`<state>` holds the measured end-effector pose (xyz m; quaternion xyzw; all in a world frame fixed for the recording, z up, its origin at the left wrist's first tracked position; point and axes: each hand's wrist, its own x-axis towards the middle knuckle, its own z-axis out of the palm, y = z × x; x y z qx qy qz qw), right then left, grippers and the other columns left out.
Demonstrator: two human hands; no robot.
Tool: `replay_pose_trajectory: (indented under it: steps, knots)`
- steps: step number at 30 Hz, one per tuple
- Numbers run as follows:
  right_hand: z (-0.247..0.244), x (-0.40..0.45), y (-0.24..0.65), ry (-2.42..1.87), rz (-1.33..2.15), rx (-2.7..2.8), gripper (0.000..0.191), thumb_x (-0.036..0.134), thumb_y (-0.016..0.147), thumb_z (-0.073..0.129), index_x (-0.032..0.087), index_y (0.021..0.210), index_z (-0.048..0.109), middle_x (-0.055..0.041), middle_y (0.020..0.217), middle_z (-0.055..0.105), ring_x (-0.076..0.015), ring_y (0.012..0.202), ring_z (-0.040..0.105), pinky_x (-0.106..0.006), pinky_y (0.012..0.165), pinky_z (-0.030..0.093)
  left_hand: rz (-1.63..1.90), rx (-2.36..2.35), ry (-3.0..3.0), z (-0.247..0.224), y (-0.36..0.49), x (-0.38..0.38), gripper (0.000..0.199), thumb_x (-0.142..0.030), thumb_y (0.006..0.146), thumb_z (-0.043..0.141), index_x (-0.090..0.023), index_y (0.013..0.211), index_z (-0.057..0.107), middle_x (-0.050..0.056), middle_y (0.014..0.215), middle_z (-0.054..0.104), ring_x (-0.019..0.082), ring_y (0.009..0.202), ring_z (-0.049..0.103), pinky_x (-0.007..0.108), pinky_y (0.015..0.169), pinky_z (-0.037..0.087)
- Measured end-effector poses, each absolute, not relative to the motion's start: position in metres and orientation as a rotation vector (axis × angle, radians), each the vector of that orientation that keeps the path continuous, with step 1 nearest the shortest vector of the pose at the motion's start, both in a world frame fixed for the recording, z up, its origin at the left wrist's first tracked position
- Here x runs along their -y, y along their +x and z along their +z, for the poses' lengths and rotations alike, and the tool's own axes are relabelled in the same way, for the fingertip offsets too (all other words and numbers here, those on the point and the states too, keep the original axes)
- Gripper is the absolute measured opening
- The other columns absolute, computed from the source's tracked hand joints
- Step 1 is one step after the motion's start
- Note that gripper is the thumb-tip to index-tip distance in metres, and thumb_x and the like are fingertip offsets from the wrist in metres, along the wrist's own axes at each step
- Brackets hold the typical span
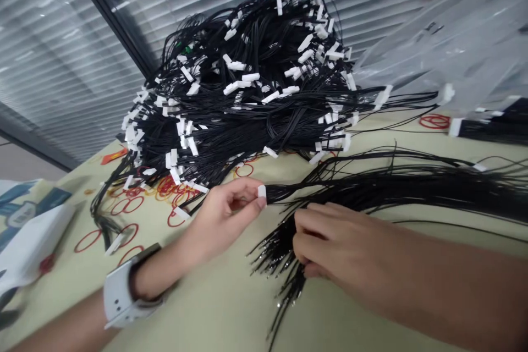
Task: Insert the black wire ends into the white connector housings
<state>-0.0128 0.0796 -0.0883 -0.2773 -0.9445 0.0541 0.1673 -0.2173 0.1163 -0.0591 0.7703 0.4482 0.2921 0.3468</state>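
Between the thumb and fingers of my left hand [229,212] is a white connector [262,194], with black wires running from it to the right. My right hand [324,239] is closed around part of a long bundle of black wires [412,187]. The loose wire ends [276,256], some with shiny tips, fan out to the left and below its fingers. Behind both hands rises a large heap of black cables [256,115] with many white connectors.
Red and yellow rubber bands [169,187] lie left of the heap. A white container [37,247] is at the far left. Clear plastic bags [449,49], red bands [434,121] and another cable bundle [495,126] are at the right. Window blinds stand behind.
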Motion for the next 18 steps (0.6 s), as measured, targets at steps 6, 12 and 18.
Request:
replay_pose_trajectory:
  steps: [6, 12, 18]
  knots:
    - [-0.074, -0.091, -0.01, -0.911, 0.371, 2.535, 0.016, 0.004, 0.08, 0.042, 0.016, 0.072, 0.047, 0.0006, 0.072, 0.05, -0.0115, 0.066, 0.044, -0.025, 0.06, 0.033, 0.484, -1.025, 1.743, -0.054, -0.219, -0.118, 0.005, -0.017, 0.083, 0.049, -0.013, 0.083, 0.053, -0.002, 0.071, 0.053, 0.009, 0.064, 0.047, 0.018, 0.057, 0.036]
    - [-0.074, -0.09, -0.016, -1.051, 0.626, 2.22, 0.014, 0.014, 0.084, 0.046, 0.021, 0.076, 0.056, 0.0036, 0.075, 0.055, -0.0085, 0.072, 0.05, -0.023, 0.067, 0.037, 0.413, -1.038, 1.715, -0.053, -0.224, -0.12, 0.011, -0.023, 0.085, 0.048, -0.014, 0.086, 0.054, -0.002, 0.068, 0.048, 0.009, 0.059, 0.042, 0.019, 0.053, 0.033]
    - [-0.078, -0.084, -0.017, -1.107, 0.665, 2.106, 0.012, 0.02, 0.083, 0.05, 0.021, 0.071, 0.054, 0.0066, 0.07, 0.055, -0.0047, 0.064, 0.05, -0.018, 0.058, 0.037, 0.382, -1.019, 1.664, -0.054, -0.224, -0.121, 0.008, -0.021, 0.083, 0.049, -0.014, 0.085, 0.052, -0.001, 0.069, 0.048, 0.01, 0.062, 0.042, 0.019, 0.053, 0.032]
